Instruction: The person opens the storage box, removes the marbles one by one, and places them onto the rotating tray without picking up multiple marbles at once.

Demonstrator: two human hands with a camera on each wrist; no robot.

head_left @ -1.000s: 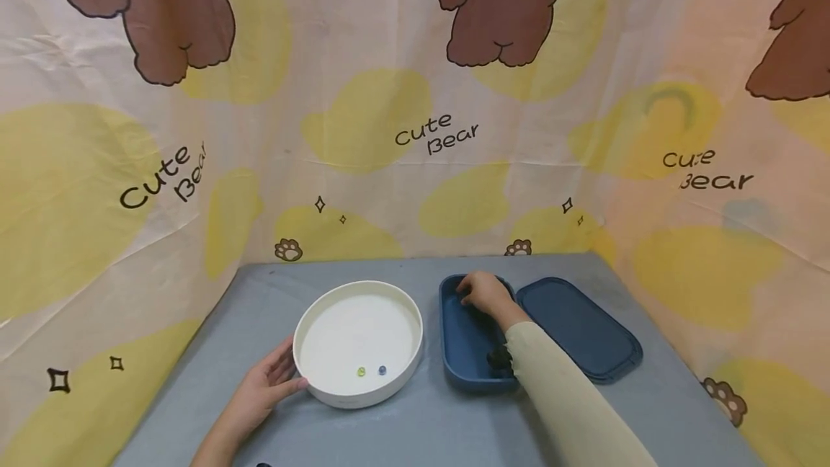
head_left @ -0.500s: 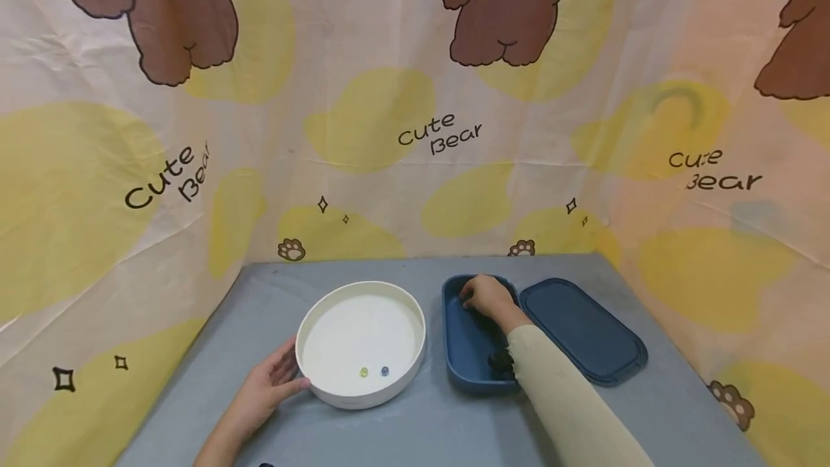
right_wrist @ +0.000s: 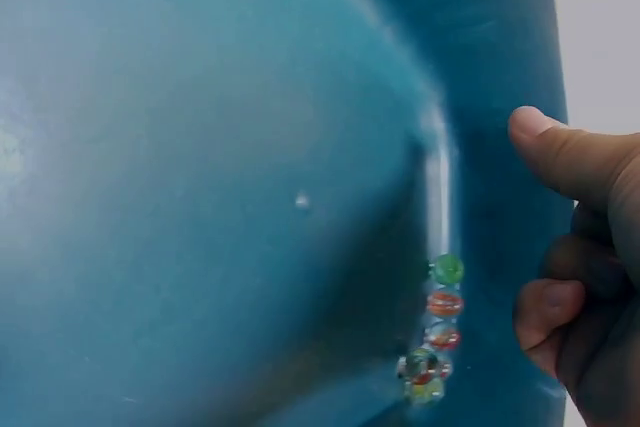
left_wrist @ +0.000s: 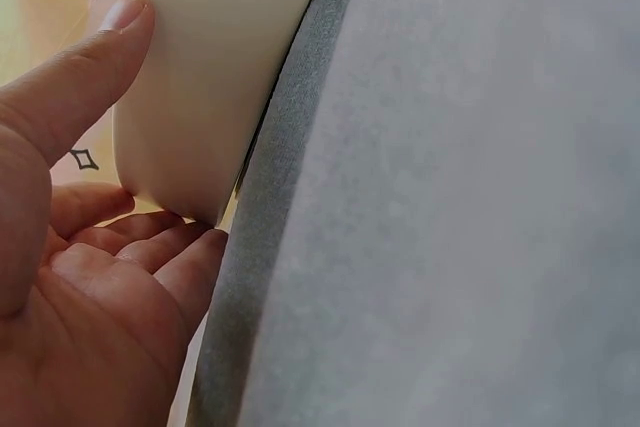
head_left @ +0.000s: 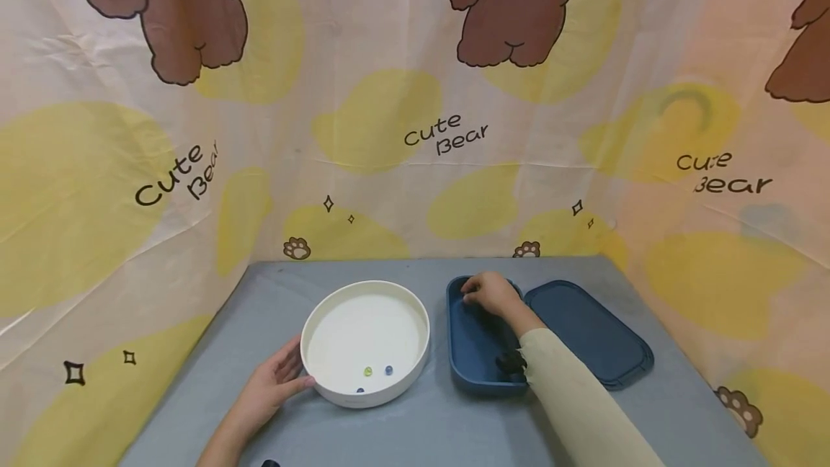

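My left hand (head_left: 266, 388) rests against the left side of a round white tray (head_left: 363, 330). In the left wrist view the thumb lies on the tray's outer wall (left_wrist: 200, 67), and the fingertips touch its lower edge. Inside the tray are a yellow-green marble (head_left: 367, 371), a light blue marble (head_left: 389, 370) and a dark blue marble (head_left: 360, 390). My right hand (head_left: 493, 294) reaches into the far end of a blue box (head_left: 470, 344). Its thumb stands apart from the bent fingers, with nothing between them. Several colourful glass marbles (right_wrist: 444, 304) line the box's inner edge beside these fingers.
A dark blue lid (head_left: 586, 330) lies on the grey-blue tabletop (head_left: 415, 424), right of the box. Black wrist gear (head_left: 510, 362) at the right sleeve covers part of the box's near end. A bear-print curtain (head_left: 369, 200) surrounds the table.
A dark blue marble now shows near the tray's front wall, where only two marbles showed before. The right hand shifts slightly within the box. The whole head view drifts a little.
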